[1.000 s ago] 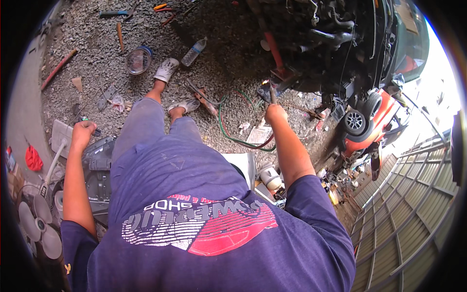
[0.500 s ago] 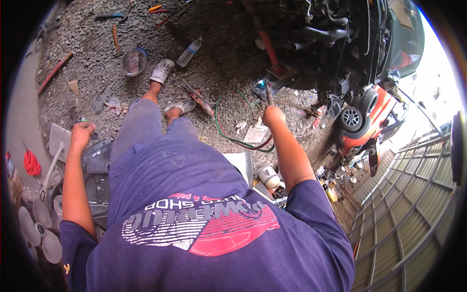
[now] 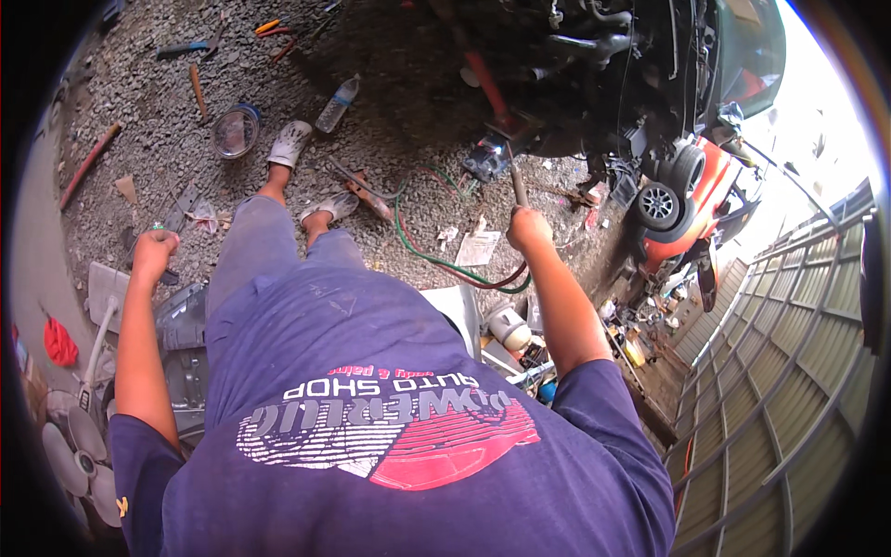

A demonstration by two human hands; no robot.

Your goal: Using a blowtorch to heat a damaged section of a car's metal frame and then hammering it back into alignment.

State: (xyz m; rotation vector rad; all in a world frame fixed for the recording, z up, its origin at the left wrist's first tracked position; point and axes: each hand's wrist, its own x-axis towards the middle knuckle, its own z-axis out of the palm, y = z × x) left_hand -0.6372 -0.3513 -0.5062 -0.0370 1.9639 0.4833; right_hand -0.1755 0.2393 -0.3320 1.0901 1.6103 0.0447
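Observation:
My right hand [image 3: 530, 229] is closed around the handle of a gas torch [image 3: 518, 184]. The torch's thin tip points away from me, toward a dark crumpled piece [image 3: 487, 160] on the gravel beside a red post-like part [image 3: 489, 84] under the dark car. A green and red hose pair [image 3: 436, 264] loops over the ground and passes by my right wrist. Off to the left, my left hand [image 3: 153, 254] is held out with its fingers pinched together. A small greenish glint shows at those fingertips, too small to name.
The dark vehicle's exposed front [image 3: 603, 74] fills the far right. Beyond it stands an orange car [image 3: 691, 218] with loose wheels. A water bottle [image 3: 338, 104], a round clear container [image 3: 236, 132] and hand tools lie on gravel. A fan [image 3: 82, 464] stands at left.
The bright bluish light at the torch tip is no longer visible. The torch appears more upright in view, and the whole scene has shifted slightly left. My left hand keeps its pinch.

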